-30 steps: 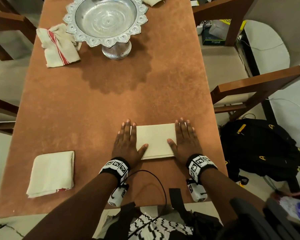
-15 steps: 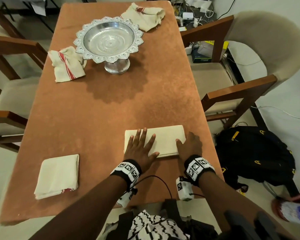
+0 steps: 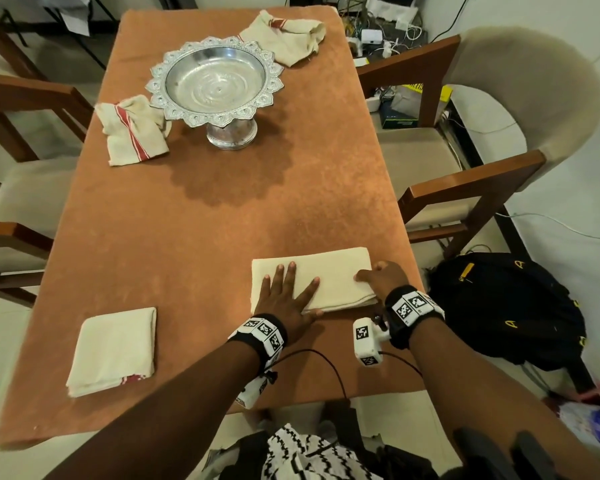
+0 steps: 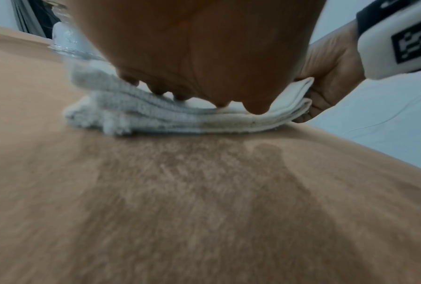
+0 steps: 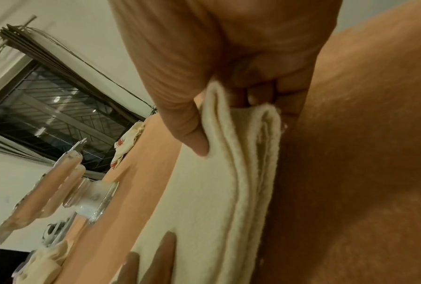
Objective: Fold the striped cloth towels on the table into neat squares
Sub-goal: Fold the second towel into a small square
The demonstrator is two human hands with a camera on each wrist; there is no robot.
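Observation:
A cream towel (image 3: 329, 275) folded into a long rectangle lies near the table's front edge. My left hand (image 3: 286, 292) lies flat on its left half, fingers spread and straight. My right hand (image 3: 378, 277) pinches the towel's right end (image 5: 241, 134), thumb on top and fingers under the layered edge. In the left wrist view the stacked layers (image 4: 180, 117) show beneath my fingers. A folded square towel (image 3: 113, 349) sits at the front left. Two crumpled red-striped towels lie farther back, one (image 3: 132, 131) at the left and one (image 3: 286, 36) at the far end.
A silver pedestal bowl (image 3: 215, 86) stands in the far middle of the orange-brown table (image 3: 222, 209). Wooden chairs flank both sides, the right one (image 3: 471, 188) close to the table. A black backpack (image 3: 506, 306) lies on the floor at the right.
My left hand slid from the towel's left end onto its middle-left. My right hand turned from lying flat on top to pinching the right end. The head view tilted up.

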